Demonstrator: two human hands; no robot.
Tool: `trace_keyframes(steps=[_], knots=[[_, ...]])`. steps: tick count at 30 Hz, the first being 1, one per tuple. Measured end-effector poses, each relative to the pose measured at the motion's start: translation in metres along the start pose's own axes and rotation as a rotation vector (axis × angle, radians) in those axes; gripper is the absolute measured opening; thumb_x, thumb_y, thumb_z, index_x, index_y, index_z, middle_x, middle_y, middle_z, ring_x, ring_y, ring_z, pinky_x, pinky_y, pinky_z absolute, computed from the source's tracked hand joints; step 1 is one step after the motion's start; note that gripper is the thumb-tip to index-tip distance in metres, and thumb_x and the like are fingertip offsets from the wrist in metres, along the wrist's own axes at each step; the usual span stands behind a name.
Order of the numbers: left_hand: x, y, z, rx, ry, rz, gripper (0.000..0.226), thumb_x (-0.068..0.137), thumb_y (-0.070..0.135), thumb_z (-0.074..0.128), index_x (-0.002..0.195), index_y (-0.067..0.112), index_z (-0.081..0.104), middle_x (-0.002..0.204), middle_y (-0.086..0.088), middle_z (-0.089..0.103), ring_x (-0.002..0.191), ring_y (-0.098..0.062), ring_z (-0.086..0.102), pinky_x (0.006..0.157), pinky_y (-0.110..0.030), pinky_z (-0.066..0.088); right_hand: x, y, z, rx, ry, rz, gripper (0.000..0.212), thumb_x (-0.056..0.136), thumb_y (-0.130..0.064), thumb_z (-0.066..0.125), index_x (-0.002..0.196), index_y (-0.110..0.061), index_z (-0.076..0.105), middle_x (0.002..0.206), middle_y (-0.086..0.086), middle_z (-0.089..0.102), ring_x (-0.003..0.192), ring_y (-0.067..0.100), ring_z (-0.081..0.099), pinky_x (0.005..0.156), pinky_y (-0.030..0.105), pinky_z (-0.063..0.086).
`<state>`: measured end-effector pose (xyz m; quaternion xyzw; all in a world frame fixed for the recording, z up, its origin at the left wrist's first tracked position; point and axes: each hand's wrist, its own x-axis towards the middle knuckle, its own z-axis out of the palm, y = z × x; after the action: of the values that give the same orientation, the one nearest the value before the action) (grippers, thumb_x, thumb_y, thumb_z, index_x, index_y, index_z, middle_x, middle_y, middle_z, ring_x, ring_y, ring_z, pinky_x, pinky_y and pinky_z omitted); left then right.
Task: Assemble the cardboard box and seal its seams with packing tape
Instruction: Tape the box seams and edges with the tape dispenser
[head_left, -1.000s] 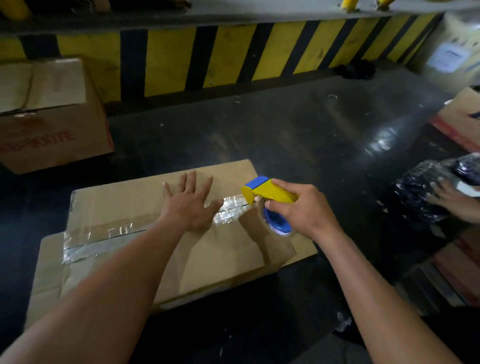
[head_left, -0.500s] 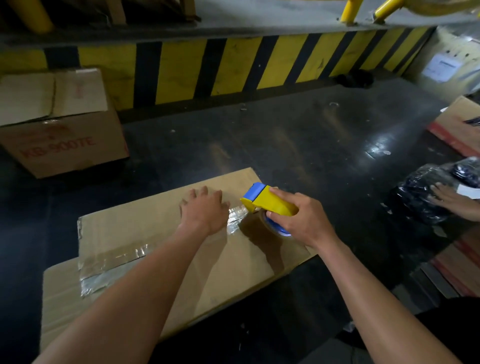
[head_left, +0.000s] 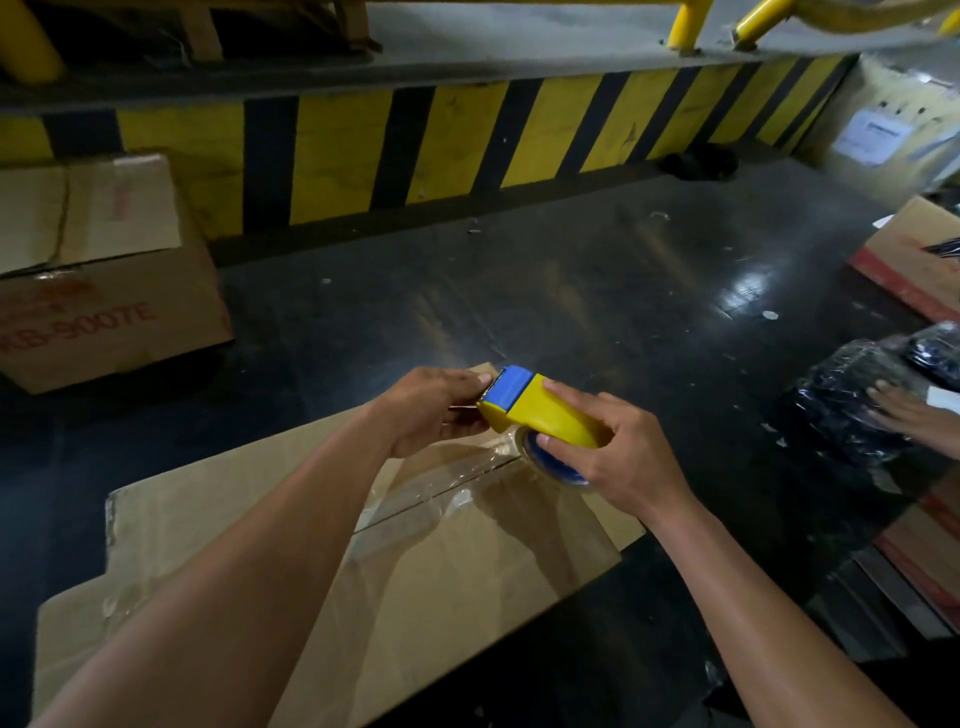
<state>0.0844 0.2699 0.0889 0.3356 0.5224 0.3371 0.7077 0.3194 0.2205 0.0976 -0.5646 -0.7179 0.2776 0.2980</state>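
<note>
A flat brown cardboard box (head_left: 467, 571) lies on the dark floor in front of me, with clear packing tape (head_left: 447, 483) running along its middle seam. My right hand (head_left: 618, 457) grips a yellow and blue tape dispenser (head_left: 535, 410) just above the box's far right end. My left hand (head_left: 431, 410) is at the dispenser's blue front end, fingers pinched at its toothed edge where the tape comes off. My left forearm hides much of the taped seam.
A closed cardboard box with red lettering (head_left: 104, 270) stands at the far left. A yellow and black striped kerb (head_left: 467, 135) crosses the back. At the right, another person's hand (head_left: 904, 410) rests on a black plastic-wrapped bundle (head_left: 841, 405), beside more cardboard (head_left: 914, 260).
My left hand has lifted off the taped seam and moved right to the dispenser's front edge. My right hand has raised the dispenser slightly off the box.
</note>
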Motion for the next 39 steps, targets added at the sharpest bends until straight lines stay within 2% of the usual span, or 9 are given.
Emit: trace_keyframes(steps=[7,10,13,21,25,28,31,34,39], knots=[[0.006,0.003,-0.012,0.118,-0.005,0.034,0.022,0.097,0.009,0.064,0.115,0.000,0.070,0.103,-0.019,0.075,0.086,-0.022,0.073,0.071,-0.028,0.061,0.003,0.007,0.004,0.024,-0.003,-0.031,0.062,0.079,-0.047,0.076,0.136,-0.050,0.053,0.103,-0.004,0.060,0.090,0.008,0.059,0.069,0.026,0.054],[0.010,0.006,-0.011,0.259,0.028,0.103,0.021,0.096,0.006,0.064,0.113,-0.004,0.071,0.106,-0.027,0.073,0.086,-0.025,0.072,0.072,-0.028,0.062,0.004,0.003,0.004,0.021,0.010,-0.055,0.063,0.078,-0.045,0.077,0.135,-0.053,0.052,0.097,-0.001,0.058,0.085,0.010,0.057,0.065,0.024,0.051],[0.015,0.011,-0.010,0.357,0.085,0.144,0.018,0.094,0.003,0.066,0.108,-0.007,0.071,0.105,-0.032,0.070,0.084,-0.031,0.072,0.071,-0.030,0.063,0.002,-0.001,0.006,0.010,0.040,-0.071,0.064,0.076,-0.038,0.081,0.135,-0.045,0.057,0.088,0.000,0.054,0.078,0.011,0.056,0.058,0.018,0.046],[0.028,0.024,-0.013,0.583,0.045,0.110,0.017,0.092,0.000,0.065,0.106,-0.004,0.074,0.095,-0.020,0.075,0.066,-0.015,0.074,0.060,-0.020,0.057,-0.006,-0.014,0.010,-0.042,0.091,-0.065,0.065,0.076,-0.037,0.083,0.136,-0.037,0.059,0.080,-0.010,0.048,0.074,0.002,0.055,0.058,0.010,0.039],[0.035,0.036,-0.015,0.582,0.073,0.157,0.011,0.092,0.000,0.068,0.097,-0.007,0.073,0.069,-0.011,0.068,0.051,-0.006,0.064,0.050,-0.015,0.051,-0.007,-0.026,0.015,-0.011,0.131,0.036,0.063,0.075,-0.042,0.082,0.134,-0.041,0.060,0.077,-0.009,0.052,0.073,0.003,0.058,0.060,0.009,0.039],[0.047,0.043,-0.023,0.569,0.085,0.144,0.009,0.091,-0.003,0.068,0.095,-0.010,0.071,0.065,-0.011,0.069,0.055,-0.014,0.065,0.053,-0.022,0.057,-0.007,-0.033,0.016,0.009,0.115,0.104,0.062,0.076,-0.043,0.080,0.135,-0.040,0.059,0.075,-0.011,0.054,0.079,-0.001,0.058,0.061,0.009,0.040],[0.066,0.045,-0.030,0.607,0.089,0.140,0.011,0.090,-0.004,0.067,0.097,-0.014,0.069,0.068,-0.013,0.071,0.057,-0.015,0.066,0.067,-0.034,0.062,-0.002,-0.038,0.016,-0.030,0.085,0.120,0.061,0.079,-0.042,0.078,0.136,-0.038,0.058,0.072,-0.012,0.053,0.076,0.000,0.058,0.059,0.008,0.039],[0.084,0.044,-0.029,0.661,0.066,0.139,0.005,0.089,0.000,0.069,0.089,-0.004,0.072,0.068,-0.010,0.073,0.063,-0.017,0.067,0.080,-0.048,0.061,0.005,-0.039,0.015,-0.065,0.056,0.155,0.059,0.080,-0.041,0.077,0.135,-0.039,0.059,0.069,-0.009,0.053,0.066,0.008,0.057,0.057,0.010,0.039],[0.106,0.038,-0.031,0.783,0.090,0.171,0.014,0.082,0.003,0.076,0.072,0.013,0.076,0.071,-0.013,0.072,0.067,-0.022,0.070,0.076,-0.045,0.064,0.012,-0.031,0.017,-0.091,-0.026,0.253,0.045,0.078,-0.039,0.071,0.124,-0.035,0.068,0.060,-0.005,0.053,0.057,0.007,0.051,0.055,0.012,0.037]])
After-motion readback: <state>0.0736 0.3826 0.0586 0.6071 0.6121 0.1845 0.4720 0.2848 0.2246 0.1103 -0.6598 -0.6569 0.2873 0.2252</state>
